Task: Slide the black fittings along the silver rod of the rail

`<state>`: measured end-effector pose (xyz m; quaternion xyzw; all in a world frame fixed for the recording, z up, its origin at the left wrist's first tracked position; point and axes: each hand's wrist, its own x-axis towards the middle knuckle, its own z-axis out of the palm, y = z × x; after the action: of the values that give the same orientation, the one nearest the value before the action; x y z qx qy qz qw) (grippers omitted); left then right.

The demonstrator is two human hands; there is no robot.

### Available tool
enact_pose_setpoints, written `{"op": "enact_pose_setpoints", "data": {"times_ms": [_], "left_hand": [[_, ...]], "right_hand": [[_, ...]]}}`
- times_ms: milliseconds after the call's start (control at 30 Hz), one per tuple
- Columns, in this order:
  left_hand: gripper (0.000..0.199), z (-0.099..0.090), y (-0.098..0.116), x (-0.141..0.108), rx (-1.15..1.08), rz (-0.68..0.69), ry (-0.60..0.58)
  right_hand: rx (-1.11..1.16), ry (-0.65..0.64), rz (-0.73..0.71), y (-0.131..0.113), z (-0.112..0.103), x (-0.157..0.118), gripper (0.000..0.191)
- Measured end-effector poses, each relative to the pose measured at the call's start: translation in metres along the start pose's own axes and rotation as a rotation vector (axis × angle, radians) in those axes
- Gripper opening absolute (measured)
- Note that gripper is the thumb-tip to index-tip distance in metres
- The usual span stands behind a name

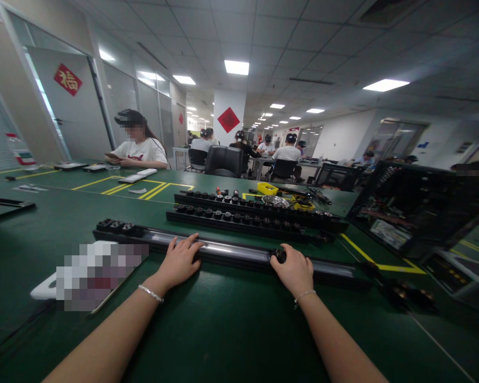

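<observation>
A long black rail (231, 251) with a shiny channel lies across the green table, with several round black parts (117, 226) at its left end. My left hand (180, 260) rests on the rail's near edge left of the middle, fingers spread, holding nothing. Farther right, my right hand (293, 268) has its fingers curled round a small black round part (278, 256) at the rail's channel. Behind it lie two more black rails (239, 218) filled with rows of round black parts. More dark parts (409, 295) sit beyond the rail's right end, blurred.
A white device (50, 284) and a partly pixelated flat object lie at left. An open black computer case (399, 213) stands at right, near a metal box (461, 276). Yellow trays (267, 188) are at the back. A person (138, 146) sits across the table.
</observation>
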<state>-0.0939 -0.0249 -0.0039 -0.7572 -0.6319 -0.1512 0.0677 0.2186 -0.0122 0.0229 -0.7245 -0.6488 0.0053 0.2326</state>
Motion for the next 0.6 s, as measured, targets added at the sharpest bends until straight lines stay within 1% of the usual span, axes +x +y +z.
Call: {"op": "enact_pose_setpoints", "data": {"times_ms": [200, 600], "left_hand": [[0.048, -0.001, 0.0004, -0.0006, -0.01, -0.002, -0.003], [0.048, -0.0019, 0.0001, -0.0006, -0.021, -0.003, -0.009]], "right_hand": [[0.005, -0.028, 0.01, 0.0006, -0.0011, 0.0012, 0.046], [-0.011, -0.033, 0.012, 0.0028, -0.0036, 0.0021, 0.044]]}}
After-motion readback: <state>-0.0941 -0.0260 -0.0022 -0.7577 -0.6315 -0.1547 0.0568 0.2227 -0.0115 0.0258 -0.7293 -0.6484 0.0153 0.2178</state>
